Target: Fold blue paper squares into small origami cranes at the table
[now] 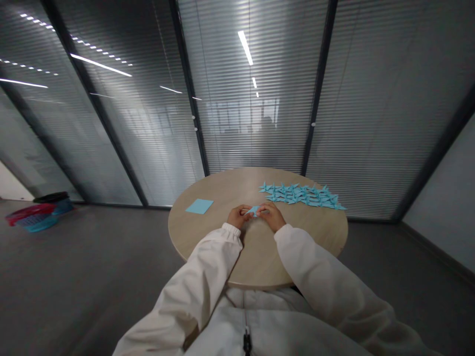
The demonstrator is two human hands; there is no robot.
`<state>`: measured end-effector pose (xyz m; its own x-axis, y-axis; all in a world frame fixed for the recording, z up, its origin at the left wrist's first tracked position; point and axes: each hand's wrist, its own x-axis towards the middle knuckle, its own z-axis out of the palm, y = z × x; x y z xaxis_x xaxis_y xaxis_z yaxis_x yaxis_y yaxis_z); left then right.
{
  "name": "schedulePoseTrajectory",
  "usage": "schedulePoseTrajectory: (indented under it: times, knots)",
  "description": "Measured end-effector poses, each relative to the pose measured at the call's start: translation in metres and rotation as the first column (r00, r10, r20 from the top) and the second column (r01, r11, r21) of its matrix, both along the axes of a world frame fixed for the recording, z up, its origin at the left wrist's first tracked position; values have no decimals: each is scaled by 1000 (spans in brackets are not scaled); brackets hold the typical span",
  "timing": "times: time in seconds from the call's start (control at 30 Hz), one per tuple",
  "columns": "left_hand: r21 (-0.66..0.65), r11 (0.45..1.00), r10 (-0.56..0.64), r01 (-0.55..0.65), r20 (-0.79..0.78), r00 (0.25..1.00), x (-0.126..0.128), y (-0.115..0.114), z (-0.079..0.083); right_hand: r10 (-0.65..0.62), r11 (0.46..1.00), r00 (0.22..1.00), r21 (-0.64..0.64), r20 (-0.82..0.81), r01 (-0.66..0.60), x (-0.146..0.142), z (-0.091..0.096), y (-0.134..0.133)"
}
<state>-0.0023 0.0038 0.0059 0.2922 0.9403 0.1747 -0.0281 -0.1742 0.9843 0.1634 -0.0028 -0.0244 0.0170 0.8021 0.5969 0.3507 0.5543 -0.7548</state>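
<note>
Between my two hands is a small piece of folded light-blue paper (254, 210), raised slightly over the middle of the round table. My left hand (238, 216) pinches its left side with thumb and fingers. The right side is gripped by my right hand (271, 215), whose fingers bend over the edge. The fingers cover part of the folds. Left of my hands lies a flat square of light-blue paper (199, 206). Beyond my right hand, several folded light-blue paper cranes (302, 194) sit close together in rows.
The round wooden table (260, 267) stands against a glass partition with blinds (256, 138). On the floor at far left are a red and blue basket (33, 217) and a dark-rimmed bin (59, 201). A pale wall (445, 198) rises at right.
</note>
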Motion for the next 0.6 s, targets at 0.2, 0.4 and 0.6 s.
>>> schedulePoseTrajectory:
  times: [0.2,0.4,0.6]
  knots:
    - [-53,997,-48,49,18,999,0,1,-2,-22,999,998,-46,-54,20,0,4,-3]
    - [-19,998,-55,55,0,998,0,-2,1,-11,993,993,-119,-121,-3,-1,7,-6]
    - [-13,999,-31,31,31,999,-1,-2,3,90,961,936,-216,-341,-171,-2,13,-10]
